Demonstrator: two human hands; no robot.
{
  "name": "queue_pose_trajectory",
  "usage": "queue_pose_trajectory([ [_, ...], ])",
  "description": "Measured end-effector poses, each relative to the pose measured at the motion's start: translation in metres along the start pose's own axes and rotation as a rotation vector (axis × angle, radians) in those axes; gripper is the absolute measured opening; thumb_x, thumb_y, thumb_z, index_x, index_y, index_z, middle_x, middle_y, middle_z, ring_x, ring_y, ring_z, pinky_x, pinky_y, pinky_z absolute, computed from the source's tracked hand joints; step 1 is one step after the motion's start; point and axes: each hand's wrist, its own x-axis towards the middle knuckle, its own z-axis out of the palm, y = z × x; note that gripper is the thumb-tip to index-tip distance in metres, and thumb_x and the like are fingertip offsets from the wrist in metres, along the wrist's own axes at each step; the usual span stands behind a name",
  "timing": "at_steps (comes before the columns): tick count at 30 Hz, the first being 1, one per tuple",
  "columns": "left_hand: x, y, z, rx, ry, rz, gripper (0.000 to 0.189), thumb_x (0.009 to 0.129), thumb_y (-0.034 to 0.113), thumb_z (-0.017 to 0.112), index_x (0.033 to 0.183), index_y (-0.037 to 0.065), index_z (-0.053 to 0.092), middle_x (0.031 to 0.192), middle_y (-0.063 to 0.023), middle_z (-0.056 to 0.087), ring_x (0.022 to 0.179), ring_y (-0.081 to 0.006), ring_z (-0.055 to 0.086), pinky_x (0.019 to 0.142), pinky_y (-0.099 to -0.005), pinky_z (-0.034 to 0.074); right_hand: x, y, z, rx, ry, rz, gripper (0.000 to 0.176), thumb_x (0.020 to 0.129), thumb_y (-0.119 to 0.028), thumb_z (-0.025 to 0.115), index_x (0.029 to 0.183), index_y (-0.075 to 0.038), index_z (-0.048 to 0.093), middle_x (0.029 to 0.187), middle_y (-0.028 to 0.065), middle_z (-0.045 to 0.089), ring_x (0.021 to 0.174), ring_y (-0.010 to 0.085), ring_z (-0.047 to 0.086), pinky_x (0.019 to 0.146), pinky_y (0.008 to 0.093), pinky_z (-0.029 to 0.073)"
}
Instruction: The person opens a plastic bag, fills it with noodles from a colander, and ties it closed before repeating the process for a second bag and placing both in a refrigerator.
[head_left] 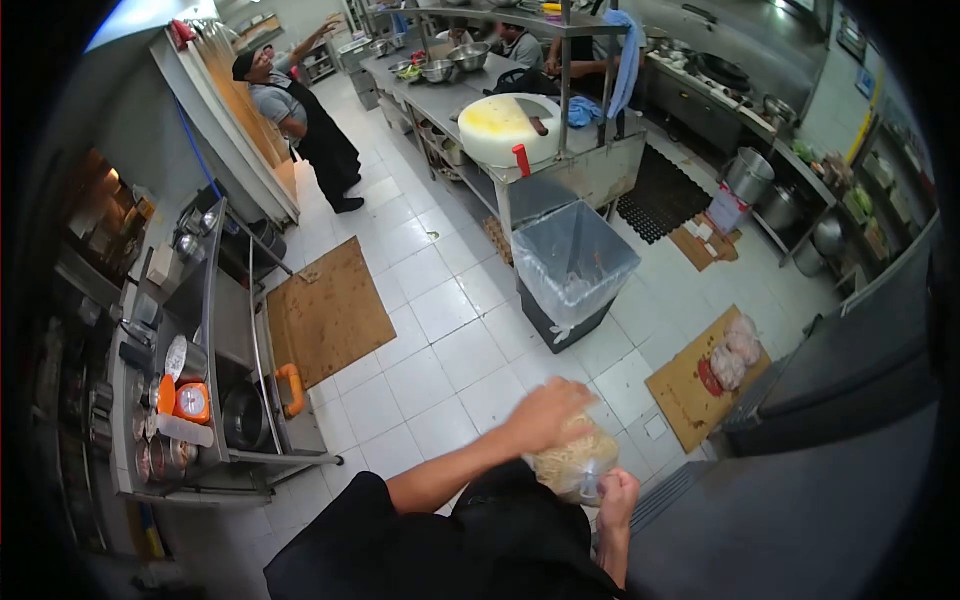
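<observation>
A clear plastic bag of pale noodles (578, 462) is in front of my body, above the tiled floor. My right hand (618, 494) is closed on the bag's lower right side, fingers pinched on the plastic. My left hand (548, 412) is at the bag's upper left edge. Its fingers are stretched out and slightly blurred by motion. Whether the left palm presses on the bag is hard to see.
A bin with a clear liner (572, 262) stands ahead, beside a steel table (395, 72) bearing a round white cutting block (505, 128) and knife. Cardboard (332, 312) lies on the floor. Wrapped bags (735, 352) sit on cardboard at right. Another person (305, 120) stands far left.
</observation>
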Motion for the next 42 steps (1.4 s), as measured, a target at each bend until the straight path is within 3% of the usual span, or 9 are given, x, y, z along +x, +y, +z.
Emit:
queue_pose_trajectory([
  [2,0.018,-0.057,0.004,-0.063,0.121,-0.200,0.032,0.081,0.031,0.062,0.101,0.007,0.064,0.104,-0.0139,0.061,0.097,-0.0316,0.054,0.086,-0.0395,0.043,0.041,-0.014,-0.024,0.088,0.114,0.083,0.016,0.075,-0.006,0.050,0.060,-0.004,0.045,0.056,-0.0009,0.044,0.050,0.0058,0.035,0.047,0.0219,0.027],
  [6,0.012,-0.157,0.025,0.060,-0.144,-0.630,0.038,0.081,0.036,0.061,0.104,0.006,0.063,0.098,-0.0172,0.064,0.093,-0.0342,0.058,0.083,-0.0410,0.045,0.123,-0.032,-0.060,0.072,0.134,0.004,0.014,0.072,-0.006,0.054,0.060,-0.005,0.047,0.057,-0.0020,0.045,0.052,0.0053,0.038,0.048,0.0214,0.028],
  [12,0.043,-0.251,0.114,-0.056,-0.580,-0.791,0.033,0.080,0.030,0.064,0.099,0.003,0.064,0.093,-0.0163,0.066,0.086,-0.0319,0.062,0.078,-0.0384,0.049,0.263,-0.057,-0.122,-0.360,0.223,0.040,0.012,0.071,-0.008,0.055,0.062,-0.003,0.049,0.056,-0.0027,0.045,0.054,0.0064,0.041,0.046,0.0273,0.033],
  [16,0.216,-0.263,0.178,-0.194,-0.539,-0.712,0.024,0.081,0.020,0.064,0.095,0.001,0.065,0.088,-0.0147,0.067,0.082,-0.0305,0.063,0.075,-0.0352,0.049,0.339,-0.096,-0.158,-0.313,0.406,0.169,0.016,0.069,-0.009,0.059,0.061,-0.001,0.047,0.054,0.0017,0.044,0.054,0.0080,0.041,0.046,0.0291,0.035],
  [21,0.477,-0.171,0.222,-0.253,-0.624,0.163,0.060,0.072,0.024,0.071,0.122,0.002,0.048,0.119,-0.0191,0.053,0.111,-0.0359,0.048,0.094,-0.0407,0.038,0.413,-0.168,-0.200,-0.247,0.412,0.098,0.016,0.069,-0.009,0.060,0.063,-0.001,0.047,0.054,0.0046,0.045,0.054,0.0091,0.043,0.048,0.0284,0.037],
  [24,0.561,-0.127,0.283,-0.295,-0.669,0.407,0.068,0.072,0.028,0.070,0.128,0.002,0.042,0.122,-0.0199,0.049,0.116,-0.0370,0.042,0.097,-0.0423,0.035,0.472,-0.213,-0.230,-0.159,0.441,-0.090,0.013,0.069,-0.007,0.060,0.067,-0.001,0.049,0.056,0.0046,0.047,0.054,0.0098,0.045,0.049,0.0280,0.039],
  [34,0.759,-0.161,0.437,-0.888,-0.518,-0.175,0.054,0.081,0.038,0.058,0.115,-0.003,0.052,0.104,-0.0200,0.058,0.103,-0.0343,0.052,0.090,-0.0386,0.039,0.701,-0.275,-0.353,-0.206,0.233,-0.334,0.023,0.066,-0.009,0.063,0.083,-0.001,0.050,0.071,0.0112,0.052,0.067,0.0259,0.054,0.063,0.0334,0.043],
  [39,0.841,-0.170,0.435,-0.915,-0.568,-0.253,0.053,0.084,0.040,0.054,0.113,-0.004,0.054,0.102,-0.0194,0.059,0.100,-0.0330,0.054,0.089,-0.0377,0.040,0.777,-0.350,-0.398,-0.280,0.034,-0.273,0.030,0.067,-0.022,0.067,0.084,-0.004,0.051,0.081,0.0102,0.052,0.082,0.0268,0.053,0.073,0.0625,0.030],
  [42,0.891,-0.181,0.450,-0.866,-0.602,-0.270,0.053,0.086,0.041,0.052,0.112,-0.004,0.054,0.100,-0.0190,0.059,0.099,-0.0323,0.054,0.088,-0.0372,0.040,0.839,-0.363,-0.430,-0.243,-0.003,-0.469,0.026,0.068,-0.022,0.065,0.082,-0.004,0.053,0.082,0.0114,0.054,0.084,0.0291,0.053,0.078,0.0470,0.039],
])
